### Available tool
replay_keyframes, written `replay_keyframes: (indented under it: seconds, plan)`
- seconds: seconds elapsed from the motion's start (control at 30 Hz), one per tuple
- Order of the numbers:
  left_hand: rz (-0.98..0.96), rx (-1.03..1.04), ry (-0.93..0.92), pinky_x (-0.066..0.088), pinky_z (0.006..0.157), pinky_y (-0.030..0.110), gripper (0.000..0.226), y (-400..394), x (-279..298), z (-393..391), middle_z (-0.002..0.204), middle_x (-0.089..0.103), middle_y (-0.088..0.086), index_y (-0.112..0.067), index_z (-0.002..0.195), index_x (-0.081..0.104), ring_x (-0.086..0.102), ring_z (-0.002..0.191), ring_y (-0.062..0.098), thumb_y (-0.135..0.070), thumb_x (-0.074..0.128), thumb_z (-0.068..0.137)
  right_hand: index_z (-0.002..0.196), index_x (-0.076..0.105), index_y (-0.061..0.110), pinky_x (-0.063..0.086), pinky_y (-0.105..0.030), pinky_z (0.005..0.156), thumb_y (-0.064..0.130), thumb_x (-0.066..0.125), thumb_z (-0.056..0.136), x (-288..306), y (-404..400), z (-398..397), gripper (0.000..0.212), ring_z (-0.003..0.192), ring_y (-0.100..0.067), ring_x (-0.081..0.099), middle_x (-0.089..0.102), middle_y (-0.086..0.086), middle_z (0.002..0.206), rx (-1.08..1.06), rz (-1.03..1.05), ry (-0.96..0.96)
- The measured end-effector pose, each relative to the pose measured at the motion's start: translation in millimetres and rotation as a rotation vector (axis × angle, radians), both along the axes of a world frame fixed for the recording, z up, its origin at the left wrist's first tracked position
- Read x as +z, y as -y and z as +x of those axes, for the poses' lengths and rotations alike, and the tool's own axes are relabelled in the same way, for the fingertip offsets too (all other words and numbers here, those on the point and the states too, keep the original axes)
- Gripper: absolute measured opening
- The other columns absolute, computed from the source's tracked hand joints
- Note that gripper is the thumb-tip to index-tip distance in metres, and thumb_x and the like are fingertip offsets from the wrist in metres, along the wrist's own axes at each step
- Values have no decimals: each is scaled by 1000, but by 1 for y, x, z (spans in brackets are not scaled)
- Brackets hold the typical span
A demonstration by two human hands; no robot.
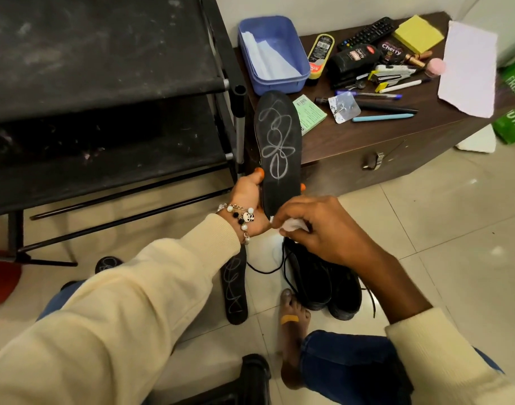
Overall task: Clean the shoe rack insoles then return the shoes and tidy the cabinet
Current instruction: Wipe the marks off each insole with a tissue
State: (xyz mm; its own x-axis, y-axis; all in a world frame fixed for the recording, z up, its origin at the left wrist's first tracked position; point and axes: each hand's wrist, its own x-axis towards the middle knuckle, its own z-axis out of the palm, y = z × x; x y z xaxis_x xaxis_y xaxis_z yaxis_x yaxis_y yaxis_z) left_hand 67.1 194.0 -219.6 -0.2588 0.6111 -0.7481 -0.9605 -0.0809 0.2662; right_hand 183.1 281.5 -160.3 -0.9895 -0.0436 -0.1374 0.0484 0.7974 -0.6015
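The black shoe rack (104,92) fills my upper left, its fabric shelves dusty. Right of it the brown cabinet (367,141) carries a blue tub (272,54), polish bottles, a remote, pens and paper. On the floor tiles below my hands stand two black shoes (323,285), laces trailing, with a second insole (236,290) lying flat beside them, chalk-scribbled. My left hand (247,200) grips the heel end of the upright insole (278,147), thumb on its left edge, white scribbles facing me. My right hand (317,226) pinches a white wipe (291,224) in curled fingers at the insole's heel.
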Motion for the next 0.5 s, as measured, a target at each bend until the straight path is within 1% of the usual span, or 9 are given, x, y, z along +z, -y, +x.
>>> replay_keyframes:
  seconds: [0.03, 0.07, 0.1, 0.17, 0.2, 0.3, 0.4, 0.43, 0.5]
  plan:
    - [1, 1, 2, 49, 88, 47, 58, 0, -1, 0, 126, 58, 27, -8, 129, 54, 58, 116, 35, -50, 27, 100, 95, 73, 10, 38, -6, 78, 4, 72, 78, 0, -6, 1, 18, 91, -15, 62, 71, -3, 97, -5, 11, 31]
    - [-1, 3, 2, 49, 86, 47, 57, 0, -1, 0, 125, 59, 26, -8, 128, 55, 59, 115, 35, -50, 27, 100, 96, 72, 11, 37, -4, 77, 4, 72, 78, -1, -12, 2, 20, 92, -15, 62, 70, -2, 98, -33, 33, 47]
    - [-6, 9, 6, 49, 85, 47, 56, 0, -1, 0, 122, 61, 24, -9, 126, 56, 60, 112, 34, -50, 29, 100, 98, 70, 14, 39, -6, 76, 4, 70, 79, -4, -16, 2, 22, 93, -16, 61, 69, -3, 100, -80, 64, 52]
    - [-21, 23, 5, 51, 81, 45, 51, 0, -2, 0, 113, 67, 21, -10, 122, 60, 64, 103, 33, -48, 34, 100, 104, 62, 18, 48, -23, 76, 6, 65, 83, -8, -18, 0, 25, 91, -20, 59, 64, -5, 103, -195, 118, 59]
    - [-32, 28, -7, 51, 81, 44, 49, 0, -3, 0, 112, 68, 20, -10, 120, 61, 64, 102, 33, -47, 36, 99, 106, 58, 19, 49, -28, 74, 7, 64, 83, -9, -15, -2, 27, 88, -20, 58, 63, -5, 102, -225, 116, 47]
    - [-37, 34, -21, 54, 80, 43, 48, 0, -3, -1, 115, 67, 19, -8, 118, 63, 65, 102, 32, -44, 38, 98, 106, 51, 17, 42, -22, 67, 8, 66, 81, -13, 2, -8, 31, 83, -17, 57, 62, -2, 97, -168, 51, -20]
    - [-5, 41, 21, 59, 62, 39, 46, 1, -3, -1, 92, 73, 18, -6, 107, 64, 73, 78, 31, -43, 39, 98, 101, 51, 17, 39, -16, 66, 11, 68, 79, -11, 9, -12, 28, 80, -13, 56, 62, 4, 91, -114, -51, -25]
    - [-9, 32, 19, 59, 62, 39, 45, 2, -3, -1, 89, 74, 17, -7, 106, 65, 73, 77, 30, -43, 39, 98, 100, 52, 18, 42, -16, 68, 12, 70, 79, -11, 5, -12, 28, 81, -13, 57, 63, 4, 91, -115, -83, -6]
    - [-38, 2, -23, 56, 73, 39, 45, 2, -4, -1, 99, 72, 15, -10, 108, 66, 70, 90, 30, -45, 40, 97, 100, 53, 19, 48, -23, 71, 12, 71, 79, -13, -9, -11, 29, 84, -15, 59, 63, 1, 93, -143, -70, 49]
